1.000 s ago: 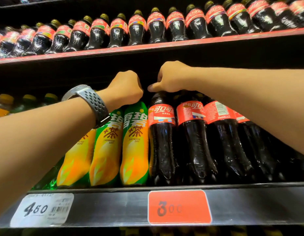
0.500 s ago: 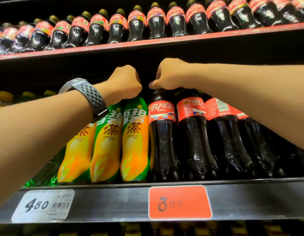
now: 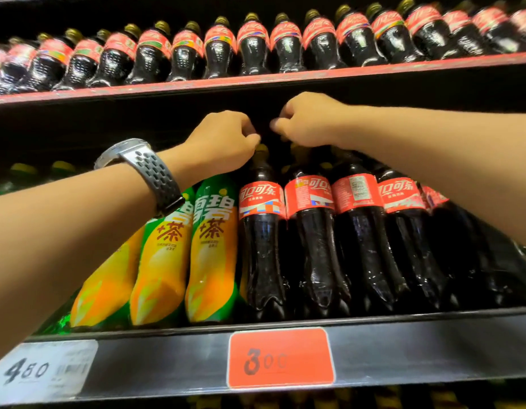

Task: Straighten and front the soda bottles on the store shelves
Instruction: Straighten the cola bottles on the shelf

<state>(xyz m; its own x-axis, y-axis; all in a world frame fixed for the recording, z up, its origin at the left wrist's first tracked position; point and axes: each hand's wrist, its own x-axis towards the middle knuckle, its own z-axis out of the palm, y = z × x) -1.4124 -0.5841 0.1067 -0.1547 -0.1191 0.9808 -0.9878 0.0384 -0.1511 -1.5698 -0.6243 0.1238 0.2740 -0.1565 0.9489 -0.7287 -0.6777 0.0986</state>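
head view: left hand [image 3: 223, 140] curls fingers at the cap of 1st cola [image 3: 263, 246]; right hand [image 3: 310, 119] fingers curl too, holds unclear. 3rd cola [image 3: 359, 231] shows barcode, not yet fronted.

A red-edged upper shelf [image 3: 285, 75] runs above a dark lower shelf [image 3: 432, 346], whose front rail carries a white price tag [image 3: 40, 370] and a red price tag [image 3: 280, 358].

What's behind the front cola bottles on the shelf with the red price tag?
A few dim yellow caps of more bottles show behind the front cola bottles. Their bodies are hidden by that row and the dark.
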